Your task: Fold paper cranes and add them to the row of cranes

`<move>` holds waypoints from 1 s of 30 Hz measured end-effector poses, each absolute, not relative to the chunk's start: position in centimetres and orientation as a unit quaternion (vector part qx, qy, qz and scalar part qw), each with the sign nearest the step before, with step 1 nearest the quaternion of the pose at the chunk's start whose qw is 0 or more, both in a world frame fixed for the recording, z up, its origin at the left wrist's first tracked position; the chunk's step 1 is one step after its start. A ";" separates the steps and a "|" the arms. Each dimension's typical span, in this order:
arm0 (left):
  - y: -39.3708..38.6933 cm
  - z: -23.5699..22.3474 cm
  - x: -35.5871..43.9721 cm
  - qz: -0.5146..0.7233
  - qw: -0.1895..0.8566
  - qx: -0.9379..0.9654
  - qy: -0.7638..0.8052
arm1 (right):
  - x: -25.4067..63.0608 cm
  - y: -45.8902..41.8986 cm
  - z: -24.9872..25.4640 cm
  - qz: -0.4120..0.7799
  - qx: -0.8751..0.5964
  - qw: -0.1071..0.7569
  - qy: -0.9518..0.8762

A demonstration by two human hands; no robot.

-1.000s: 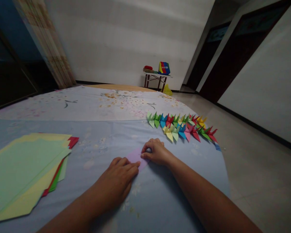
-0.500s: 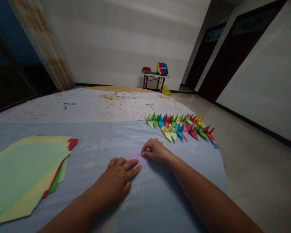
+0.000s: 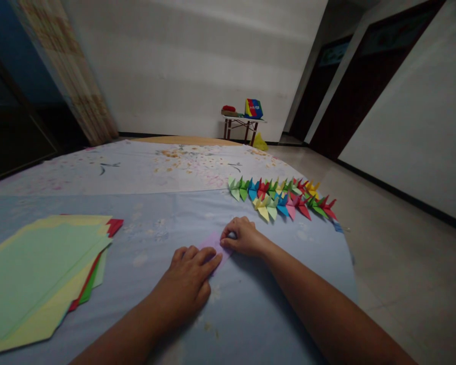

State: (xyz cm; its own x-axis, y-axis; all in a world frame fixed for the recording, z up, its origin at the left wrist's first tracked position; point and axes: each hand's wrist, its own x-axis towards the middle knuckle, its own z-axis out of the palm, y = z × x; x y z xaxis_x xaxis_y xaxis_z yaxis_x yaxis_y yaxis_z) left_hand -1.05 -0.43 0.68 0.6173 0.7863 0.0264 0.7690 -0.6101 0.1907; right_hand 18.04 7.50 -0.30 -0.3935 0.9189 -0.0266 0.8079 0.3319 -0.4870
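A small folded piece of purple paper point(image 3: 209, 240) lies on the blue cloth in front of me, partly covered by my fingers. My left hand point(image 3: 193, 271) rests on its near left part with the fingers stretched out and lying flat. At the right end of the paper, my right hand point(image 3: 242, 236) pinches an edge between thumb and forefinger. Beyond my right hand stand two rows of folded paper cranes point(image 3: 283, 205) in green, blue, red, yellow and pink.
On the left lies a pile of coloured paper sheets point(image 3: 41, 268), pale green and yellow on top. A flowered white cloth point(image 3: 137, 170) covers the far part of the table. Near the wall stands a small table point(image 3: 243, 119) with a colourful box point(image 3: 254, 108) on it.
My left hand has shifted slightly, its fingertips drawn a little along the purple paper. The right hand keeps its pinch almost in place. The view has moved very slightly.
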 end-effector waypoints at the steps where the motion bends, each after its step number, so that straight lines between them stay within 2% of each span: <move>1: -0.4 0.7 -1.0 0.055 0.078 0.896 0.434 | 18.0 7.4 -0.4 0.215 -0.536 0.133 -0.806; 19: -0.5 1.1 -0.8 0.028 0.061 0.899 0.433 | 18.8 8.1 -1.2 0.211 -0.554 0.179 -0.786; 30: -0.3 1.7 -2.8 0.013 0.113 0.921 0.372 | 18.7 8.0 -1.4 0.198 -0.556 0.171 -0.789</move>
